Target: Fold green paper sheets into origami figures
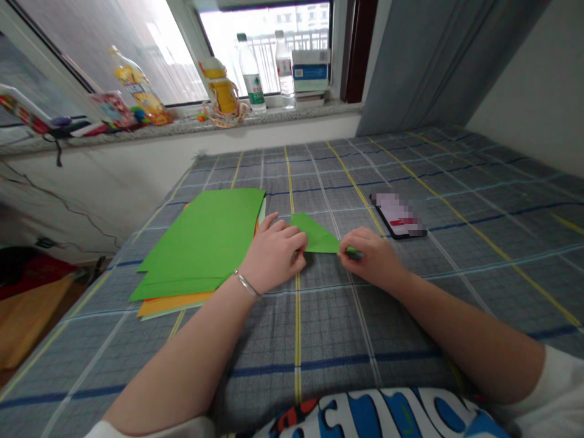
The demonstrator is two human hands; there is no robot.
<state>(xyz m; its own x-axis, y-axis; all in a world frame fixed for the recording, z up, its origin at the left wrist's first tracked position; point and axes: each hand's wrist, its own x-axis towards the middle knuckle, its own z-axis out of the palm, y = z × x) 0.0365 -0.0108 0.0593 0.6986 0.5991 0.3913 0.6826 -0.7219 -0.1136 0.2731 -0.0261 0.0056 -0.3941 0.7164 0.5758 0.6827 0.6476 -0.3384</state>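
- Two bare hands work at the centre of the frame, above a grey plaid bed sheet (337, 182) with yellow and navy lines.
- The left hand (274, 255) is clenched on the left end of a wedge-shaped piece of bright green paper (314, 234), its fingers curled over the paper. A silver metal bangle (246, 284) circles the wrist.
- The right hand (371, 258) grasps the paper's narrow right end between thumb and fingertips, and a thin green tip pokes out of the pinch.
- That wedge sits at the centre of the frame, spanning the gap between the hands, with one pointed corner aimed toward the upper left.
- A stack of rectangular bright green paper sheets (201, 243) lies just beside the left hand, with orange paper sheets (173, 304) showing beneath it.
- A black smartphone (398, 215) with a pixelated screen lies right of the wedge, near the right hand.
- Clear plastic water bottles (250, 76) stand on a speckled stone window sill (182, 125) at the top of the frame.
- Even tension from both hands would likely keep the thin paper flat, since the soft bedding offers little firm support.
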